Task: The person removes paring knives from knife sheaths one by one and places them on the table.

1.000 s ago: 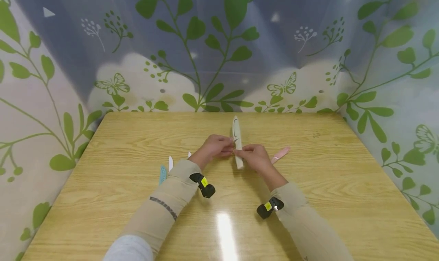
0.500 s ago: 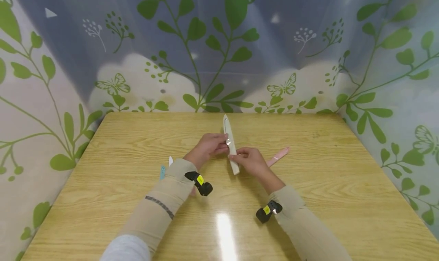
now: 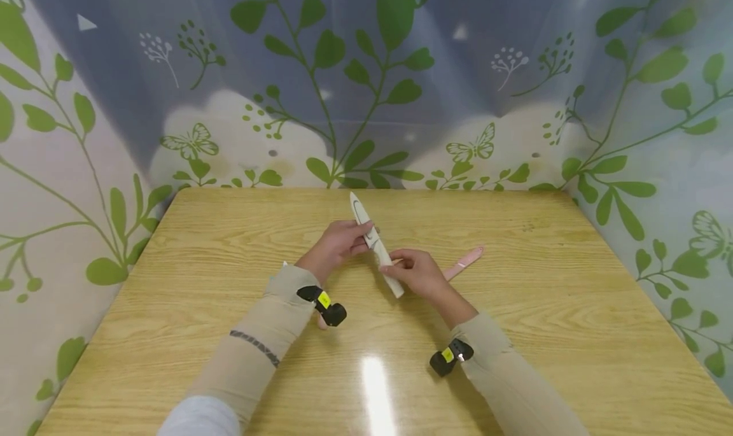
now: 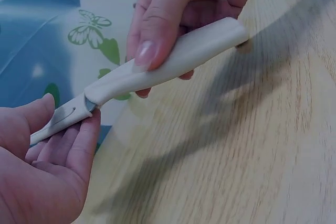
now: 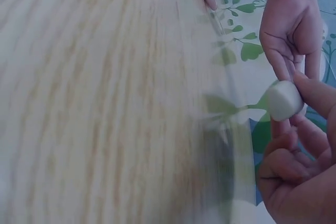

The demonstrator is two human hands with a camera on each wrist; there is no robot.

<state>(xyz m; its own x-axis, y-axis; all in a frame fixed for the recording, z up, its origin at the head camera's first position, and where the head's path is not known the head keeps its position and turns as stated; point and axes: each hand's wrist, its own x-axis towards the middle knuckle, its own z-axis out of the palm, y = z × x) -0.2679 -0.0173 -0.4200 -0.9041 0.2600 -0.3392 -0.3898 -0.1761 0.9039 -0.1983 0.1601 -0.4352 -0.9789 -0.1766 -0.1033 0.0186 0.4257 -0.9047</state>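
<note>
A white knife (image 3: pixel 382 253) in a white sheath (image 3: pixel 361 214) is held above the table between both hands, slanting with its tip toward the far left. My left hand (image 3: pixel 342 240) grips the sheath between thumb and fingers. On the handle, my right hand (image 3: pixel 418 272) pinches with thumb and fingers near its middle. The left wrist view shows a narrow grey sliver of blade (image 4: pixel 91 106) where the handle (image 4: pixel 194 51) meets the sheath. In the right wrist view the handle's butt end (image 5: pixel 285 100) faces the camera, hiding most of the knife.
A pink knife (image 3: pixel 465 262) lies on the wooden table (image 3: pixel 515 334) beyond the right hand. Under the left wrist a bit of something pink (image 3: pixel 322 322) shows, and a small white tip (image 3: pixel 285 264) pokes out by the left sleeve. A leaf-patterned curtain (image 3: pixel 355 137) stands behind.
The knife's tip has swung left, from nearly straight ahead to a slant. My left hand has moved left with the sheath, and its sleeve now covers most of the blue item.
</note>
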